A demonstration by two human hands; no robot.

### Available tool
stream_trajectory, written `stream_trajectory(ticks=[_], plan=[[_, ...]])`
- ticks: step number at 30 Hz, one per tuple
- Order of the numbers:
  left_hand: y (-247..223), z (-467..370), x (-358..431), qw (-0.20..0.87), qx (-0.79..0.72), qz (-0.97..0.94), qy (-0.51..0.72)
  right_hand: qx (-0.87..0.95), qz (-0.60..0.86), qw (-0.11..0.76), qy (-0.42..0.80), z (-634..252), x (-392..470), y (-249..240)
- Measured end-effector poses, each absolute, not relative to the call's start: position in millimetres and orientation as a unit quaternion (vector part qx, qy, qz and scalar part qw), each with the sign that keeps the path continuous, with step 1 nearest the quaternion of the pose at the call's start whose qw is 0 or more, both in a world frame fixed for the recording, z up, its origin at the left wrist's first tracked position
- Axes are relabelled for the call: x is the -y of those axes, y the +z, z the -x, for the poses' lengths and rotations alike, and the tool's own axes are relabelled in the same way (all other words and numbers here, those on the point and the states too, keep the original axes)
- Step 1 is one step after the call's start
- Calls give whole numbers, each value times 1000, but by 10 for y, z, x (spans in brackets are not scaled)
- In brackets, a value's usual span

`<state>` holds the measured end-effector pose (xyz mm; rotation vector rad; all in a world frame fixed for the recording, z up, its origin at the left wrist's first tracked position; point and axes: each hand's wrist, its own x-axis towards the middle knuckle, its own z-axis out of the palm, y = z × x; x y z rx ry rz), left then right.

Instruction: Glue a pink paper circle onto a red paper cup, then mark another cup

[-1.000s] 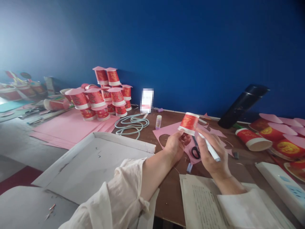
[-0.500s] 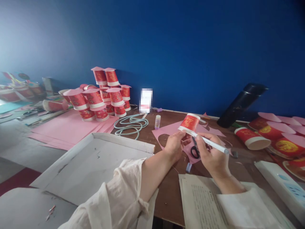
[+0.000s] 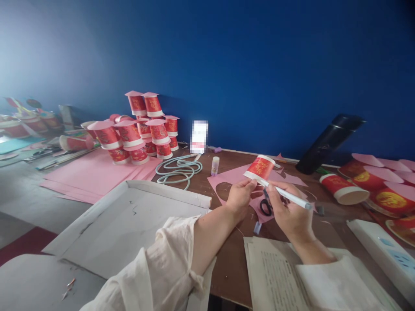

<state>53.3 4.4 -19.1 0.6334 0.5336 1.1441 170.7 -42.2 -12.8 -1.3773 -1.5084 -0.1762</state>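
Note:
A red paper cup [image 3: 260, 167] with gold print and white bands is tilted over the table, its lower rim gripped by my left hand [image 3: 240, 198]. Between the fingers of my right hand [image 3: 290, 211] lies a white pen [image 3: 293, 198], its front end against the cup's white band; the tip itself is too small to make out. Beneath both hands lie black-handled scissors [image 3: 266, 207], partly covered by the right hand, on a pink paper sheet [image 3: 223, 178] with round holes cut from it. A glue stick [image 3: 215, 166] stands uncapped left of the cup.
Stacked red cups with pink paper discs [image 3: 131, 134] stand at the back left by pink sheets [image 3: 81, 177] and a coiled cable [image 3: 178, 170]. On the right are a black bottle [image 3: 327, 144], more cups [image 3: 391, 196] and a power strip [image 3: 382, 255]. Printed papers [image 3: 275, 276] lie in front.
The cup has tipped slightly in my left hand and sits a touch lower and to the right. My right hand keeps the pen almost in the same place.

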Motion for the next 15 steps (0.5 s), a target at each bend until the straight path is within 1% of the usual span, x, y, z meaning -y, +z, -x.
stream_trajectory(ticks=[4,15], plan=[[-201,-537,-40,750,-255,-312,524,612,590,521,-83,-1703,427,-128],[-211,-548,-45,733,-283,-330,523,619,588,519,-49,-1706,430,-138]])
